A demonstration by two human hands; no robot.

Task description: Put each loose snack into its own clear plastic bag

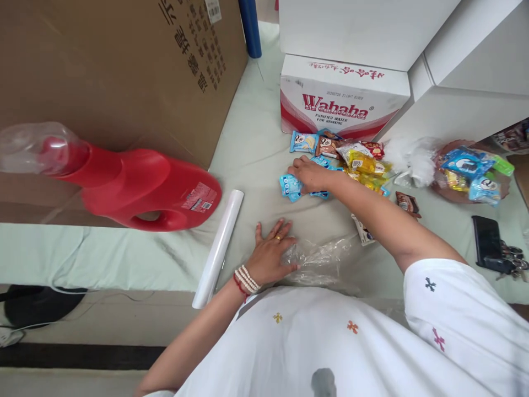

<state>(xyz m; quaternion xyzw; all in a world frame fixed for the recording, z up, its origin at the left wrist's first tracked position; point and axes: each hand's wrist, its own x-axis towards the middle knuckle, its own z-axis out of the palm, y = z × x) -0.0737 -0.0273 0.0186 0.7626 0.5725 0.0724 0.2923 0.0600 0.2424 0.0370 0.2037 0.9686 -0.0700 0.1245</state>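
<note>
Two blue packets (290, 186) under right hand (309, 173)

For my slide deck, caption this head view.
Right hand on blue snack packets; left hand pressing a clear plastic bag.

Bright, even daylight; shadows soft and faint. Thin shadow under the left hand (270, 253) on the pale sheet (256, 149). Glare on the red jug (140, 190) far left of that hand, its clear-wrapped top blurred. Wide-angle bend at the frame edges. Snack packets (359, 162) beside the right hand (308, 175) slightly soft.
</note>
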